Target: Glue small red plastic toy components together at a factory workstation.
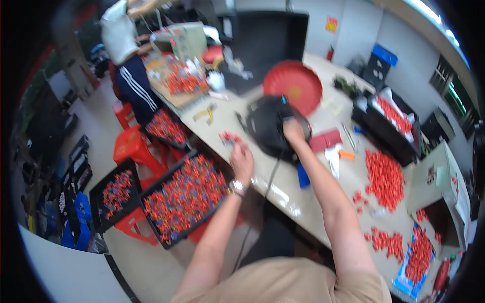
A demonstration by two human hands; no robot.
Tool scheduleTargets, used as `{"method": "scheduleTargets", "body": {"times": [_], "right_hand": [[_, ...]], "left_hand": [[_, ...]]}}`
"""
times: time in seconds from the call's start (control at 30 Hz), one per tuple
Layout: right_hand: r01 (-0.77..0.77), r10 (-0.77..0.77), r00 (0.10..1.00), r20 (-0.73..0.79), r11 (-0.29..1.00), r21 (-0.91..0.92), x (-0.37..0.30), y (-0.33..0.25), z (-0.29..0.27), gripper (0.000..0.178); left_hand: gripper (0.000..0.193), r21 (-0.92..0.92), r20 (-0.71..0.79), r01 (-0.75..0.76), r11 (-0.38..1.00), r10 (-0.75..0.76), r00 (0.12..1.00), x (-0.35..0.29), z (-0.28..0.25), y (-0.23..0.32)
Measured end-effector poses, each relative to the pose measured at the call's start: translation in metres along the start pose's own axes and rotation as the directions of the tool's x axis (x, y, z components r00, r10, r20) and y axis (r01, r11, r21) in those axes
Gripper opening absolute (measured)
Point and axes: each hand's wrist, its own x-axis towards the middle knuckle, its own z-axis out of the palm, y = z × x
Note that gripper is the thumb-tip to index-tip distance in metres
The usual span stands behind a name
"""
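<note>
My left hand (242, 162), with a silver watch at the wrist, is at the table's near edge. Its fingers are curled at a few small red and blue pieces (230, 137) and look closed on them, though blur softens this. My right hand (293, 131) is closed on the top of a bulky black rounded object (262, 123); its kind is unclear. From this object a dark cable (273, 174) runs down over the table edge. Behind it a round red basin (298, 86) leans, partly covered. A red flat case (325, 140) lies right of my right hand.
Black trays of red and blue pieces (184, 197) stand at the left by red stools (134, 146). Red pieces (384, 179) are heaped on the table's right, near a black crate (364, 113) and a pale box-shaped machine (439, 187). Another person (132, 76) stands far left.
</note>
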Motion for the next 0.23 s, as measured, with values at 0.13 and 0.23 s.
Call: {"method": "scheduleTargets", "body": {"times": [0.13, 0.23], "right_hand": [[0.029, -0.030, 0.999, 0.046, 0.999, 0.030, -0.008, -0.021, 0.005, 0.045], [-0.090, 0.089, 0.996, 0.031, 0.995, 0.042, -0.006, -0.012, 0.001, 0.044]], "left_hand": [[0.009, -0.043, -0.040, 0.026, 0.999, -0.028, 0.999, 0.004, -0.002, -0.024], [0.010, -0.049, 0.016, 0.070, 0.996, -0.069, 0.997, 0.000, 0.004, -0.021]]}}
